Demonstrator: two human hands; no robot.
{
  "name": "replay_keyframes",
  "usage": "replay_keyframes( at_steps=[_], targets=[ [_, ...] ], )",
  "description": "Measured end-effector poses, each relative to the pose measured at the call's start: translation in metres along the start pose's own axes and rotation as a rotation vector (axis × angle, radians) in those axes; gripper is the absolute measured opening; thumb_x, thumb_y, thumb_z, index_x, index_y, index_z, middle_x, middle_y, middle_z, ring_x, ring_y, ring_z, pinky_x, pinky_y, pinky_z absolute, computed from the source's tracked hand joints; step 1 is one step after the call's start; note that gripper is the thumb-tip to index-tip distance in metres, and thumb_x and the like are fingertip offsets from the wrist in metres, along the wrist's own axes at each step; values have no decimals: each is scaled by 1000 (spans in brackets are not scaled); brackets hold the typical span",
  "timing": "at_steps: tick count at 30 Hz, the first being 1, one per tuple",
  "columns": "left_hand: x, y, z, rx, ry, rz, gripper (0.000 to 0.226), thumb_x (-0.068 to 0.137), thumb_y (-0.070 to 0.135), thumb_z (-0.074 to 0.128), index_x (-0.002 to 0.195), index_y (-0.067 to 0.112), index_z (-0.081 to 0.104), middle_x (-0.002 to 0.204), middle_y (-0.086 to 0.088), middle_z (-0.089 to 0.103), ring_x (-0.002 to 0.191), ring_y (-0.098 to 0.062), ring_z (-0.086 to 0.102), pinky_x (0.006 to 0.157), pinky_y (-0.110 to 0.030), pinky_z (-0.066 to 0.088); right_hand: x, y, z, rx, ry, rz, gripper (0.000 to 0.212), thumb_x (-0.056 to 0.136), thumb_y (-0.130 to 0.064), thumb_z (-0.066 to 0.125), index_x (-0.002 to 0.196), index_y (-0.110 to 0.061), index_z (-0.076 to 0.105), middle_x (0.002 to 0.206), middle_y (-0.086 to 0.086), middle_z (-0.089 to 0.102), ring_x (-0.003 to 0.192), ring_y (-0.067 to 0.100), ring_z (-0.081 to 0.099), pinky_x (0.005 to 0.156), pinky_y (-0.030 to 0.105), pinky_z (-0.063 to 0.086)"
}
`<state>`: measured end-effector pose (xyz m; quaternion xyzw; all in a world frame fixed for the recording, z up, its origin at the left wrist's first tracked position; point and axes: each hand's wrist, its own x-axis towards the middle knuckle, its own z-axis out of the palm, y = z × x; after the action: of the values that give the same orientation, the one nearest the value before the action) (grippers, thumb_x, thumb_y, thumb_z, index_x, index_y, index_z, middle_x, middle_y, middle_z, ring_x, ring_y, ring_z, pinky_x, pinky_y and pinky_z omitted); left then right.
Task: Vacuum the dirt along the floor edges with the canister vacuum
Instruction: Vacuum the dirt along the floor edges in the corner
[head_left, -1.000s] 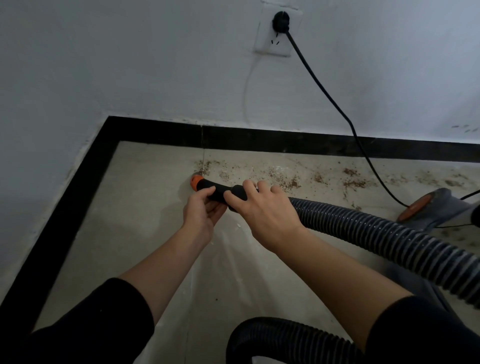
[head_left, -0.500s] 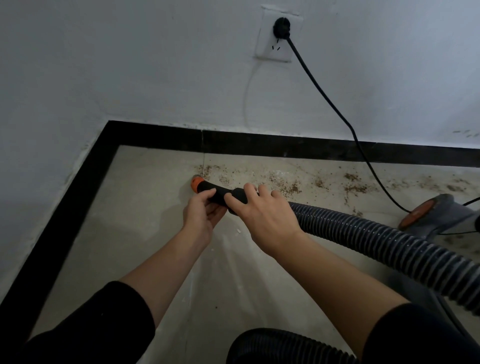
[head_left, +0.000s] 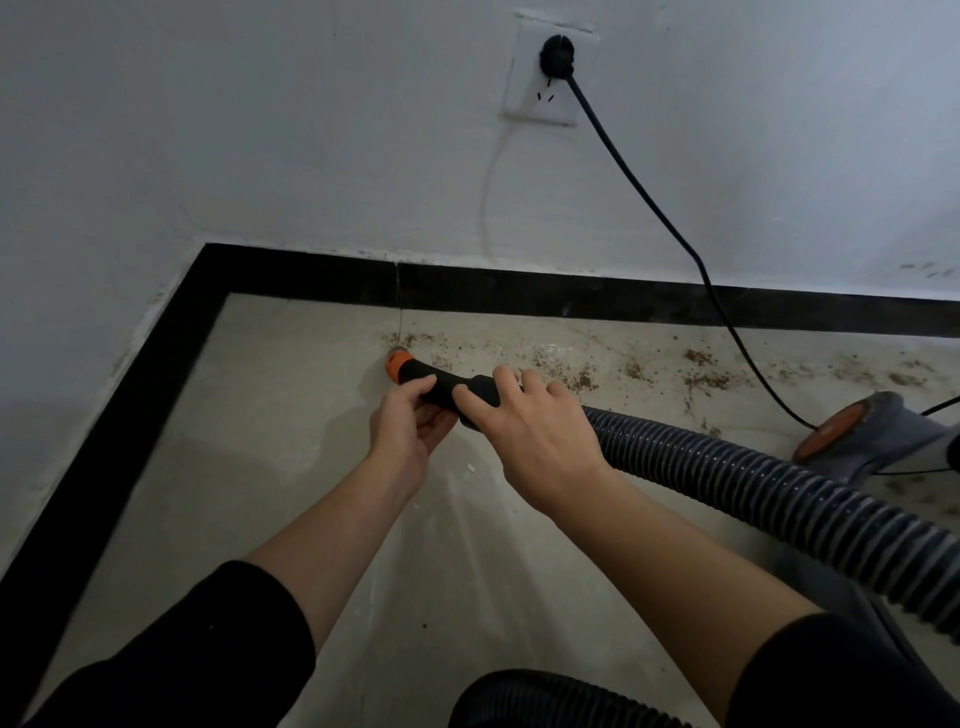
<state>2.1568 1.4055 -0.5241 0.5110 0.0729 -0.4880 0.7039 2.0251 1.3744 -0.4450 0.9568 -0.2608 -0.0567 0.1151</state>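
Observation:
A black hose nozzle (head_left: 441, 387) with an orange tip (head_left: 398, 362) points left at the floor near the black skirting (head_left: 519, 293). My left hand (head_left: 405, 426) grips the nozzle from below, just behind the tip. My right hand (head_left: 524, 431) grips it from above, where the ribbed grey hose (head_left: 753, 483) begins. Brown dirt (head_left: 576, 376) is scattered along the far floor edge, from the tip rightwards. The canister vacuum (head_left: 872, 436), grey with an orange wheel, sits at the right edge, partly cut off.
A black power cord (head_left: 675, 234) runs from a wall socket (head_left: 550, 78) down to the vacuum. A loop of hose (head_left: 545, 696) lies at the bottom. The room's corner is at the left, with skirting (head_left: 130, 415) along both walls.
The view has tilted slightly, so everything sits a little lower in the frame. Both hands keep the same hold on the nozzle, and the tip stays at the left end of the dirt.

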Motion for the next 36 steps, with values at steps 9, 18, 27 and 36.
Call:
replay_keyframes(
  at_steps=[9,18,27,36],
  targets=[
    [11,10,-6,-4,26,19,35,92,15,59,123,0,60,110,-17,70,100,-26,69,87,-32,56,16,-7,3,-5,10,-8,70,90,-12,55,146,-22,15,133,17,36,110,33,47,84,38,41],
    [22,15,-6,-9,36,33,36,90,16,61,122,0,61,108,-16,71,97,-24,70,79,-28,57,27,-8,7,18,11,7,70,89,-10,56,146,-22,16,133,18,36,112,34,46,87,39,41],
    [24,13,-1,0,5,30,35,91,16,60,123,1,60,110,-16,70,98,-24,69,79,-29,57,27,-5,7,6,22,16,69,90,-11,55,146,-21,15,133,19,36,112,34,46,88,40,41],
    [22,9,5,-4,-18,26,35,91,17,59,122,1,61,110,-16,70,99,-24,69,78,-29,56,23,1,6,3,9,22,72,89,-11,57,147,-20,15,134,20,35,113,34,45,90,40,41]
  ],
)
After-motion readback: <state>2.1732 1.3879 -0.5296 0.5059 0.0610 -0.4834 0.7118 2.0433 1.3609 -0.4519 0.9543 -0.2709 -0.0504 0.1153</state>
